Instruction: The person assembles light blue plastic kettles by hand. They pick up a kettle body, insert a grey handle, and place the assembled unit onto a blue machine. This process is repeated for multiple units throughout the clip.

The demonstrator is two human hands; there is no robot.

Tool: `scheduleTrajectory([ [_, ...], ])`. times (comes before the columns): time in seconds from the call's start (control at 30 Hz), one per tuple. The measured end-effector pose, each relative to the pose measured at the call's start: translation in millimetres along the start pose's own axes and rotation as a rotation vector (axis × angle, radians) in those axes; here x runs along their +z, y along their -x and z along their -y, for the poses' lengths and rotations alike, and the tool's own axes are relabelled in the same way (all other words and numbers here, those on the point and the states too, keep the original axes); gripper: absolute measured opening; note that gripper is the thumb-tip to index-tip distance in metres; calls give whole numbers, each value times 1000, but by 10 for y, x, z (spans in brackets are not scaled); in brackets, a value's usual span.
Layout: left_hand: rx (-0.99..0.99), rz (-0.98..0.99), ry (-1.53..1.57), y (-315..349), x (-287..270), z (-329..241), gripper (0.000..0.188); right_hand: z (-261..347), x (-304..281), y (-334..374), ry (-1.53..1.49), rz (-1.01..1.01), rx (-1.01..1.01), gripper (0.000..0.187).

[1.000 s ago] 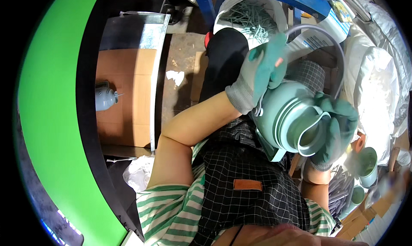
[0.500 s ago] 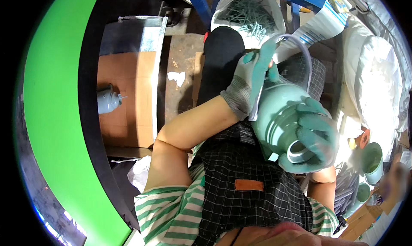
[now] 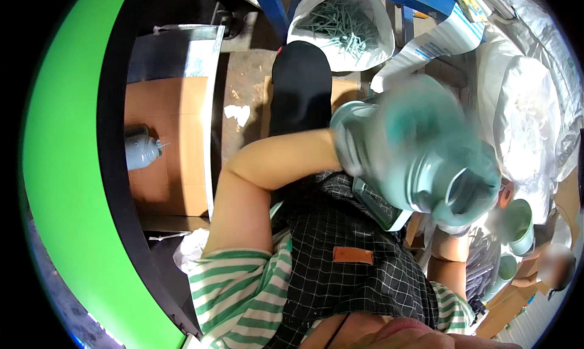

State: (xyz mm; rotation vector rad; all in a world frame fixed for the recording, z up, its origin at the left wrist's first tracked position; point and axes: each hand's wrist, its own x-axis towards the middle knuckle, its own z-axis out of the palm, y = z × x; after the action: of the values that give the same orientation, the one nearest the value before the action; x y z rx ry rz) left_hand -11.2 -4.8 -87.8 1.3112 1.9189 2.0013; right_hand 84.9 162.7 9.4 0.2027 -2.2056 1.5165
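A pale green plastic jug (image 3: pixel 395 181) is held in front of my apron, tilted so that its round neck opening faces toward me and to the right. My gloved right hand (image 3: pixel 480 188) wraps its fingers round the neck end. Over the far side of the jug, my gloved left hand (image 3: pixel 417 115) is smeared by motion, and its fingers cannot be made out. Below the jug, near my apron, a grey-green looped handle (image 3: pixel 380 206) sticks out. A curved pale green rim (image 3: pixel 354 108) shows beside my left wrist; its connection is unclear.
At left, a grey-blue bottle (image 3: pixel 143 151) lies on cardboard (image 3: pixel 182 142) beside a wide green band (image 3: pixel 67 166). Ahead stands a white sack (image 3: pixel 384 41) of green sticks. White bags (image 3: pixel 526 111), a green cup (image 3: pixel 518 222) and a blurred person (image 3: pixel 555 267) are at right.
The jug has turned, with its neck opening moving right and up. My left hand has swept across its far side. The curved translucent strip by my left hand no longer shows.
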Motion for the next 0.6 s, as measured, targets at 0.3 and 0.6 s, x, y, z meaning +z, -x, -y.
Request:
scheduleTrajectory([
  [0.3,-330,-294,1183,-173,-671,-348,33,-280,-43,-238,-89,-574,-35,49],
  [0.6,47,-591,-330,-7,-359,-867,46,-838,180,-378,-1480,-185,556,73],
])
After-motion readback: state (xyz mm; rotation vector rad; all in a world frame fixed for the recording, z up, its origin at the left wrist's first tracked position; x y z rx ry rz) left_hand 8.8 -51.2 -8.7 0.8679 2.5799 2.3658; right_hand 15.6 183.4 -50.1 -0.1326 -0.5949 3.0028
